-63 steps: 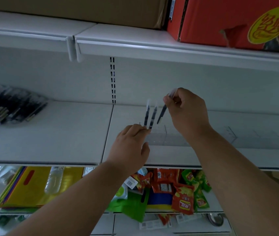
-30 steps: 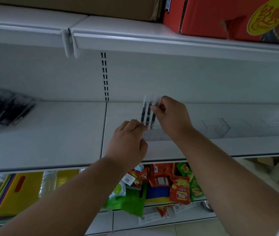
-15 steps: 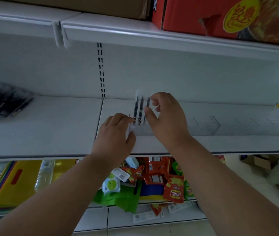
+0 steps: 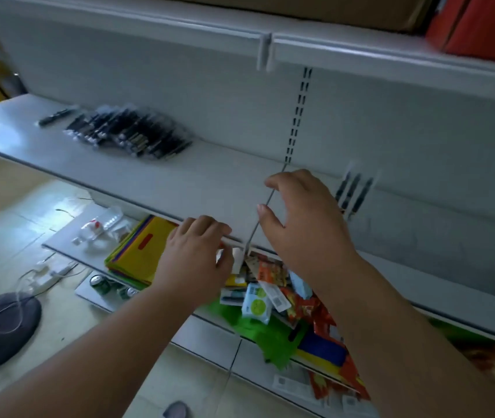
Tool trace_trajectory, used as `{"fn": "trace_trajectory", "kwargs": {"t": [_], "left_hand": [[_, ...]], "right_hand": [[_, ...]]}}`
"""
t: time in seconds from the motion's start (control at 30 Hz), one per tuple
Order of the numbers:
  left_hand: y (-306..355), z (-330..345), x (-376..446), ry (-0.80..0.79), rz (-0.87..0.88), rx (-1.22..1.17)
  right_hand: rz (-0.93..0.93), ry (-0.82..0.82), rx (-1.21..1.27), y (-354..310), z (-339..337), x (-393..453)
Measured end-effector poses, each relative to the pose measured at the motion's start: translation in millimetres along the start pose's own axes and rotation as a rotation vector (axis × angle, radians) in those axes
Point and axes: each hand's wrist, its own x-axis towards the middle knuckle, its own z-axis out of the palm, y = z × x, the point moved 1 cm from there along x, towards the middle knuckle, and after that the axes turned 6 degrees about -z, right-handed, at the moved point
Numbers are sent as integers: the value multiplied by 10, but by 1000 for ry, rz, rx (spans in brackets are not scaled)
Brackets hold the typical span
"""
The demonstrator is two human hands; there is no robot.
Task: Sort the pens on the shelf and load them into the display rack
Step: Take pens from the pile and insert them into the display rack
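Head view: blurred, swung left.
Pens: loose pile, far left on the shelf, long axes running left-near to right-far.
Left hand: nearer the pile, fingers loosely curled, holding nothing.
Right hand: fingers apart, empty.
Rack: right, three pens upright in it.

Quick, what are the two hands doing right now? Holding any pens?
Left hand: open, fingers loosely bent over the shelf edge, holding nothing.
Right hand: open, fingers spread, holding nothing; three pens stand beyond it.
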Motion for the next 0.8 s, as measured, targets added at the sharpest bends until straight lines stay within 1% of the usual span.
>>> {"fn": "trace_trajectory", "kwargs": {"t": [0.07,0.2,0.37,0.5,0.67,0.8], "left_hand": [[-239,-127,-64,-6,-48,12],[-859,-385,-133,17,-85,53],[-1875,-845,-125,39,-87,100],[-2576,-1177,-167,67,-123,105],[-3146,-1323,8,88,-162,69],[-3363,-1243,302,93,-158,26]], "right_hand": [[-34,-35,2,-254,123,100],[-96,-30,-9,-809,438,343],[-84,0,16,-1617,1003,722],[-80,-36,46,-2190,1426,973],[-105,-56,9,-2575,1736,1339],[-102,-83,-15,-2589,1953,1600]]}}
